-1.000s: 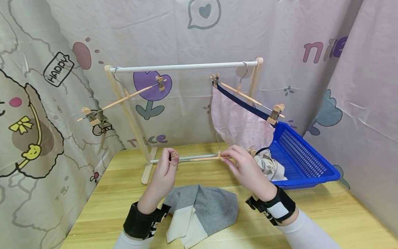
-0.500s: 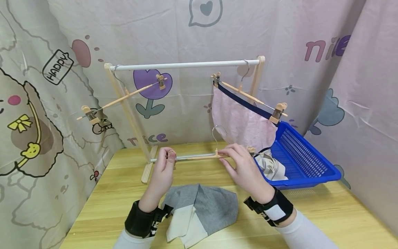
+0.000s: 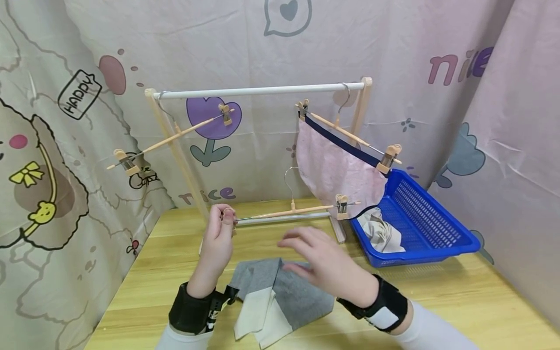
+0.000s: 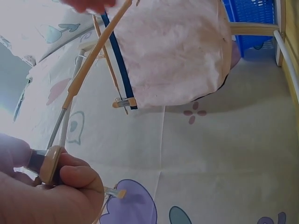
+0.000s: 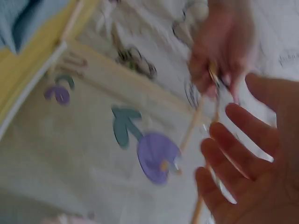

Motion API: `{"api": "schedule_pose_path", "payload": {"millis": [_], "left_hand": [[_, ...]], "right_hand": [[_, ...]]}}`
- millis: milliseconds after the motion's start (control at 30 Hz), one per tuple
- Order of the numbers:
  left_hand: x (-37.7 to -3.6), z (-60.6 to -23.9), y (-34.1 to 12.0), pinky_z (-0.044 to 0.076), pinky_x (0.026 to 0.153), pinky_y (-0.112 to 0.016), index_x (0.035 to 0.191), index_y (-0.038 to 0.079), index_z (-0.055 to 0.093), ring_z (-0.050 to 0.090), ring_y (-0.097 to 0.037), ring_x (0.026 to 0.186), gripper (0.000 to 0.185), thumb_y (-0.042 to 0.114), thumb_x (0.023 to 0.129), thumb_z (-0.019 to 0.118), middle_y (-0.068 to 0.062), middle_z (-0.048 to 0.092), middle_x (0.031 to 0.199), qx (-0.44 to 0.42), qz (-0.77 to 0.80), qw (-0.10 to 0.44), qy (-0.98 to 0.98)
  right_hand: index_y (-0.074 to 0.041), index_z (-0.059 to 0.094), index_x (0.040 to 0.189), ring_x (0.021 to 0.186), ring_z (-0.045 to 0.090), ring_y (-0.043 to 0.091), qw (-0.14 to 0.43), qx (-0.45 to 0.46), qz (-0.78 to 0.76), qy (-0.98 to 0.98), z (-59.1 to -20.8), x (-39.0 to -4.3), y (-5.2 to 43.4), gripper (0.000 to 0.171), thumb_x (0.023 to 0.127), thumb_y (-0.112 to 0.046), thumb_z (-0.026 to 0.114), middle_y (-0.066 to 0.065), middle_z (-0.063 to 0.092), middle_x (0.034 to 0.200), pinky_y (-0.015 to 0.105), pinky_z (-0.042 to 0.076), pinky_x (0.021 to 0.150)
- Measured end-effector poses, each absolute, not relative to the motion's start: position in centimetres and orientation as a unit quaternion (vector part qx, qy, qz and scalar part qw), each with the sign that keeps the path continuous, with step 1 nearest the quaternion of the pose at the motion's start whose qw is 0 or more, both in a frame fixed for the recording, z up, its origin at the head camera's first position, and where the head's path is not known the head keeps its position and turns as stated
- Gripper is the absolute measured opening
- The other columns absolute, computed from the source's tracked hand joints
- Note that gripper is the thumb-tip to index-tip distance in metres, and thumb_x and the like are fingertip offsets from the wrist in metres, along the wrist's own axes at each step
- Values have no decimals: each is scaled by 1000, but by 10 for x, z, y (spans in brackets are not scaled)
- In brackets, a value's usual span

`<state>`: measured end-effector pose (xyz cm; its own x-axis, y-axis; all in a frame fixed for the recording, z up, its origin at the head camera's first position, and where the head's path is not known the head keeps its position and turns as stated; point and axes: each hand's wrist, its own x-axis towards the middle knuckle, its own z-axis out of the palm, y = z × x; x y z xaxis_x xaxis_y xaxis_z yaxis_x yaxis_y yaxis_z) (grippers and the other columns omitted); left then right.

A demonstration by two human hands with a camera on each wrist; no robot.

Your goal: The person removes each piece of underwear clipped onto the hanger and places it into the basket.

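Released by the right hand (image 3: 321, 265), which now hovers with fingers spread and empty over the grey garment (image 3: 280, 291) on the table (image 3: 459, 291), the clip hanger (image 3: 290, 211) hangs level in front of the rack (image 3: 262, 91). Left hand (image 3: 218, 238) pinches its left clip between thumb and fingers. Judged light and stiff, the hanger would swing from one end; its middle bar offers steadier hold. Soft cloth suits gripping at the waistband.
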<state>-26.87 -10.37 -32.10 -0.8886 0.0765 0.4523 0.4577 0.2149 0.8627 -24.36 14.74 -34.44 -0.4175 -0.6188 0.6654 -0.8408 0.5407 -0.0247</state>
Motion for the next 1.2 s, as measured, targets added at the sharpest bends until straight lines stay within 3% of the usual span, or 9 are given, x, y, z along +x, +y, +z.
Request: {"api": "schedule_pose_path", "payload": {"millis": [167, 367, 833, 1200], "left_hand": [[-268, -320, -106, 37, 77, -25, 114, -7, 38, 43, -15, 87, 30, 22, 114, 29, -9, 41, 98, -176, -612, 167, -753], [-267, -318, -108, 36, 78, -26, 114, -6, 37, 43, -14, 88, 29, 21, 114, 28, -8, 40, 99, -173, -619, 162, -749], [-265, -315, -108, 36, 78, -26, 113, -6, 38, 43, -13, 91, 29, 21, 114, 28, -7, 40, 101, -171, -627, 162, -742], [-263, -314, -110, 35, 78, -26, 113, -5, 38, 43, -14, 91, 28, 20, 114, 27, -8, 40, 101, -169, -630, 167, -739]], "right_hand": [[-22, 52, 147, 134, 55, 23, 193, 460, 120, -858, -367, -245, 129, 68, 90, -51, 75, 5, 54, 147, 48, 50, 105], [-32, 36, 159, 149, 40, 29, 71, 461, 72, -882, -389, -250, 115, 84, 89, -64, 68, 3, 35, 166, 55, 45, 110], [-38, 27, 162, 150, 32, 47, -43, 467, 50, -882, -419, -263, 106, 97, 82, -68, 72, 5, 24, 171, 66, 50, 99], [-43, 24, 162, 151, 29, 50, -90, 437, 38, -894, -426, -267, 105, 99, 81, -66, 75, 5, 17, 173, 60, 54, 96]]}}
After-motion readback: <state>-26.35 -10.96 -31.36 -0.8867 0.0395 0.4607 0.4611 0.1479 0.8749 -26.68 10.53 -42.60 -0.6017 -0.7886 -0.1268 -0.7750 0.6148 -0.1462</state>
